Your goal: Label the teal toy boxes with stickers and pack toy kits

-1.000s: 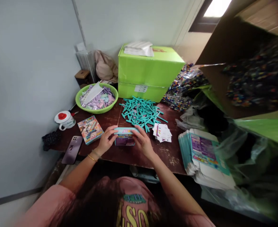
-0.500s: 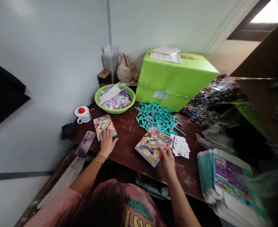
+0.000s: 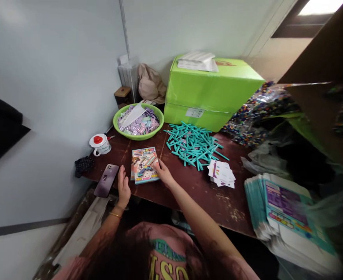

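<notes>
A colourful flat box (image 3: 145, 167) lies over another one, whose left edge (image 3: 132, 165) peeks out beneath it, near the table's front edge. My right hand (image 3: 163, 173) grips the upper box at its right side, thumb on top. Just left of the two boxes, my left hand (image 3: 124, 187) is held on edge with its fingers stretched, holding nothing. A purple phone (image 3: 106, 181) lies left of that hand. White printed cards (image 3: 222, 174) sit in a loose pile to the right, below a heap of teal sticks (image 3: 191, 146).
A green bowl (image 3: 161, 125) of small packets stands behind the boxes, with a lidded mug (image 3: 102, 147) at the left. A big green carton (image 3: 209, 93) is at the back. Stacked flat packaging (image 3: 288, 206) and bead bags (image 3: 250, 124) are at the right.
My right hand has carried its box left, onto the other one. My left hand has come off that lower box and moved to its left side. The view has shifted slightly.
</notes>
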Tool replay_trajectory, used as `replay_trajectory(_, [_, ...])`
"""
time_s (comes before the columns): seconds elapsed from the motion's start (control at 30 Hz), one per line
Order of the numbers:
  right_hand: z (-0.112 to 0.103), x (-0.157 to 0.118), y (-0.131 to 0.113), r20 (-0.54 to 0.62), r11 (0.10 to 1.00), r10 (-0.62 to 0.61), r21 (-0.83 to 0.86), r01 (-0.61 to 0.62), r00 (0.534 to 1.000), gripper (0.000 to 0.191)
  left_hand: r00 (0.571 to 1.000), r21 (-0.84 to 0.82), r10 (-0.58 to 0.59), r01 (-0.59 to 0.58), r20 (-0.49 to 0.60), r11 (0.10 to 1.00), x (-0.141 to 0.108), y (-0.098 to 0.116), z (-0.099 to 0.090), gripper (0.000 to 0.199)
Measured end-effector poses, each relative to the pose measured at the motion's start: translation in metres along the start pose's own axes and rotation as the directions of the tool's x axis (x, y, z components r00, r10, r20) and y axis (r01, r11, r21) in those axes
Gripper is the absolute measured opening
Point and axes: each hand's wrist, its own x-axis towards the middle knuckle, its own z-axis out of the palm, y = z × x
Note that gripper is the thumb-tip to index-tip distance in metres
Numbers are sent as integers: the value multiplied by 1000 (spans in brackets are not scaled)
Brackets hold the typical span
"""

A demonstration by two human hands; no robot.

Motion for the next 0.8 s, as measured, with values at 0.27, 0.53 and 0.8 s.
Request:
replay_trajectory(0.27, [26,15,11,-42,996,79,48,-77,996,65,981,137,-126,106,145,985,29,-9,7,69])
replay_trajectory(0.53, [0,-14,30,53,961,116,247,-126,992,84,983,346,-56,-8,175,938,68,-1,-8,65])
replay_trajectory(0.8, [-42,-51,35,-17,878,114,470,-93,993,60,992,962,-47,-98,113,253,27,-5,-93,70])
